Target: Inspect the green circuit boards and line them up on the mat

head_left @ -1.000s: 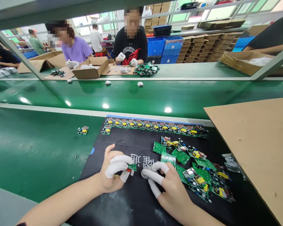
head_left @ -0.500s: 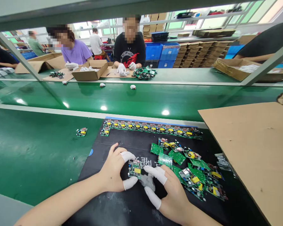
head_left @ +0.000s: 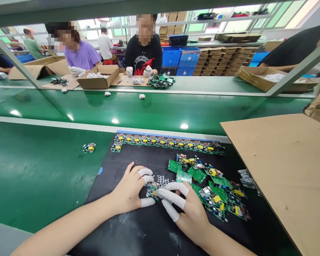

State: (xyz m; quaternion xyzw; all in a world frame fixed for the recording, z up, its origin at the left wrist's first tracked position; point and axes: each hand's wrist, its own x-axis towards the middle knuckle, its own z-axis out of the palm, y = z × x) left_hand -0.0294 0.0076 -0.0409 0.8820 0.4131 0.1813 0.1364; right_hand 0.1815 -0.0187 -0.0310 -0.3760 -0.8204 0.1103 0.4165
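My left hand [head_left: 134, 190], in white finger cots, grips a small green circuit board [head_left: 151, 191] by its left side, thumb below and fingers above. A yellow component on the board is partly covered by the fingertips of my right hand [head_left: 185, 206]. These cot-covered fingers close on the board's right side, the thumb near its lower corner. Whatever else they may pinch is hidden. Under both hands lies a black mat [head_left: 122, 227]. Right of them spreads a loose pile of circuit boards [head_left: 216, 192], some showing bare green undersides.
A row of boards [head_left: 162, 143] lines the mat's far edge. One single board [head_left: 90, 148] sits on the green bench at left. Cardboard [head_left: 280, 163] covers the right side. Beyond the green belt [head_left: 149, 113], co-workers sit by a carton [head_left: 98, 79] and a board heap [head_left: 161, 81].
My right hand has come left onto the board, and its fingers have closed in. The grey translucent piece between its fingers is out of sight. White-wrapped pieces on the belt have shifted left.
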